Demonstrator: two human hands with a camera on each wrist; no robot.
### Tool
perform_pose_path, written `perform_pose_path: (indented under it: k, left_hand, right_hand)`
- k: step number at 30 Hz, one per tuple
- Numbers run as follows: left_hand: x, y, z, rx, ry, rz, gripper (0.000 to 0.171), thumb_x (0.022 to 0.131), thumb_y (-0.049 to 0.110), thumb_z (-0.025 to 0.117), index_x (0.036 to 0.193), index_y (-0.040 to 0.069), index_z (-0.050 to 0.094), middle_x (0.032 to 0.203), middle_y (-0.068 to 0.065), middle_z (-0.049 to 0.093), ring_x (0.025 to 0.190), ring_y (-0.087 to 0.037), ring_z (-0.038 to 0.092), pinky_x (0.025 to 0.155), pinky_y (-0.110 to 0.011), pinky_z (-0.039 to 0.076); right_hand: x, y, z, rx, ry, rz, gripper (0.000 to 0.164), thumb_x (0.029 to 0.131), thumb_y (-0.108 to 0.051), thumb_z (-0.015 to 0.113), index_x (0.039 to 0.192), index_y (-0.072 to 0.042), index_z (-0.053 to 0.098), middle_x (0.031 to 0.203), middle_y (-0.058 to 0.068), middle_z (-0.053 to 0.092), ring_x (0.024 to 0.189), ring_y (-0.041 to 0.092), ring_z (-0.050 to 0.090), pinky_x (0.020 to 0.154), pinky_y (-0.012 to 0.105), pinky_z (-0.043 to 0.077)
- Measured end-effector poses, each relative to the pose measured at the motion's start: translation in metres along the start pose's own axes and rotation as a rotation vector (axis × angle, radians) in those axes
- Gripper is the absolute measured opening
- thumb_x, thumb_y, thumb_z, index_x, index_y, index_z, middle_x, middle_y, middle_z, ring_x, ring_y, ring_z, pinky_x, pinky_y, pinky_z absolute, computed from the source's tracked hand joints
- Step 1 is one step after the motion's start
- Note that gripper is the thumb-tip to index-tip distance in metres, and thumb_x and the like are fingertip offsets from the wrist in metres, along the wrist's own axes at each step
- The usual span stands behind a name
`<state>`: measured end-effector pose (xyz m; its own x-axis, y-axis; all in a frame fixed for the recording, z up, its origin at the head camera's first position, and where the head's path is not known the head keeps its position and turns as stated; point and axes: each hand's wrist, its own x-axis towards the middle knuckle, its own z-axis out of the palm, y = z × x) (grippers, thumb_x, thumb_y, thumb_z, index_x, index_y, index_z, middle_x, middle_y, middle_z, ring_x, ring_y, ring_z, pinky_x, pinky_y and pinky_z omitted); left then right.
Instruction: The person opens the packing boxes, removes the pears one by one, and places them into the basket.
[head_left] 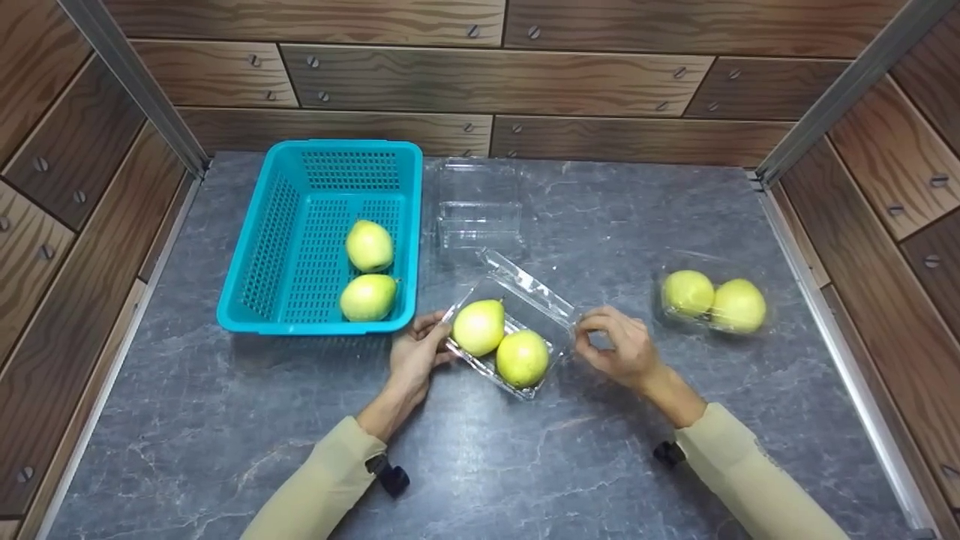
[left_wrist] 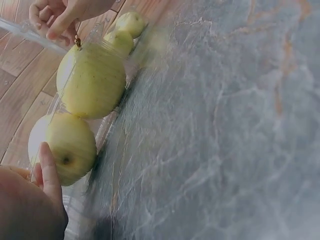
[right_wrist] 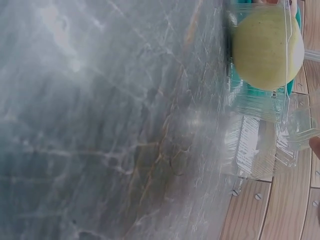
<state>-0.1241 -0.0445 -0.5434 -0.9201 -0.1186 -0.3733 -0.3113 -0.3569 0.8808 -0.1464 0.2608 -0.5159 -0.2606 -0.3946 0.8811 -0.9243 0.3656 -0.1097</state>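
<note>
A clear plastic clamshell box (head_left: 529, 286) lies tilted at an angle on the table with its lid raised. Inside it sit two yellow-green pears, one pear (head_left: 478, 328) with its stem up and another pear (head_left: 523, 358) at the front; both also show in the left wrist view. My left hand (head_left: 417, 356) holds the box by its left side, thumb at the rim. At the right corner of the lid, my right hand (head_left: 622, 345) pinches the plastic between thumb and forefinger. One pear (right_wrist: 267, 47) shows through the clear wall in the right wrist view.
A teal basket (head_left: 315, 328) at the left has two pears (head_left: 369, 246) along its right side. Behind the box stands another clear clamshell (head_left: 480, 211), open and without fruit. To the right, a clear package holds two pears (head_left: 688, 292). Wood-patterned walls (head_left: 495, 79) enclose the table.
</note>
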Motion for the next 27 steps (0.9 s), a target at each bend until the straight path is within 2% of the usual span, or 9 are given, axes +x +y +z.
perform_pose_path:
  k: [6, 12, 17, 21, 24, 27]
  left_hand:
    - [-0.007, -0.004, -0.001, -0.016, -0.021, -0.007, 0.039, 0.091, -0.001, 0.063, 0.129, -0.012, 0.061, 0.096, -0.005, 0.062, 0.069, -0.011, 0.066, 0.059, -0.023, 0.064]
    - [-0.018, -0.009, -0.001, -0.05, -0.037, 0.004, 0.038, 0.09, -0.005, 0.063, 0.126, -0.014, 0.058, 0.089, -0.003, 0.062, 0.066, -0.011, 0.067, 0.06, -0.025, 0.065]
    - [-0.027, -0.014, 0.0, -0.057, -0.047, 0.007, 0.036, 0.09, -0.006, 0.062, 0.124, -0.014, 0.056, 0.087, -0.002, 0.06, 0.068, -0.012, 0.067, 0.062, -0.025, 0.066]
    - [-0.034, -0.016, 0.001, -0.067, -0.053, -0.009, 0.038, 0.089, -0.006, 0.062, 0.125, -0.014, 0.053, 0.087, -0.002, 0.06, 0.069, -0.012, 0.067, 0.064, -0.026, 0.066]
    - [-0.038, -0.017, -0.001, -0.067, -0.07, -0.022, 0.039, 0.09, -0.007, 0.062, 0.126, -0.015, 0.051, 0.088, -0.004, 0.062, 0.07, -0.012, 0.069, 0.066, -0.027, 0.067]
    - [-0.039, -0.015, -0.003, -0.059, -0.083, -0.029, 0.04, 0.089, -0.007, 0.063, 0.127, -0.016, 0.051, 0.089, -0.004, 0.063, 0.071, -0.012, 0.07, 0.067, -0.028, 0.067]
  right_hand:
    - [0.002, 0.004, -0.001, 0.085, 0.037, 0.087, 0.019, 0.068, 0.014, 0.067, 0.086, 0.008, 0.065, 0.079, 0.015, 0.067, 0.067, 0.024, 0.065, 0.07, 0.017, 0.061]
    - [0.003, 0.009, -0.001, 0.141, 0.082, 0.172, 0.017, 0.072, 0.015, 0.069, 0.088, 0.01, 0.064, 0.081, 0.017, 0.066, 0.07, 0.027, 0.064, 0.081, 0.01, 0.06]
    - [0.005, 0.012, 0.001, 0.155, 0.107, 0.242, 0.018, 0.073, 0.018, 0.071, 0.088, 0.011, 0.063, 0.081, 0.017, 0.066, 0.072, 0.025, 0.066, 0.081, 0.01, 0.061]
    - [0.006, 0.014, 0.002, 0.16, 0.13, 0.303, 0.023, 0.07, 0.024, 0.07, 0.088, 0.011, 0.063, 0.08, 0.019, 0.066, 0.077, 0.014, 0.068, 0.078, 0.013, 0.062]
    - [0.005, 0.015, 0.003, 0.156, 0.138, 0.35, 0.023, 0.071, 0.024, 0.072, 0.088, 0.011, 0.063, 0.08, 0.019, 0.067, 0.082, 0.007, 0.069, 0.076, 0.014, 0.063]
    - [0.004, 0.016, 0.003, 0.147, 0.137, 0.387, 0.019, 0.075, 0.02, 0.073, 0.088, 0.011, 0.063, 0.081, 0.019, 0.067, 0.082, 0.009, 0.069, 0.075, 0.015, 0.064]
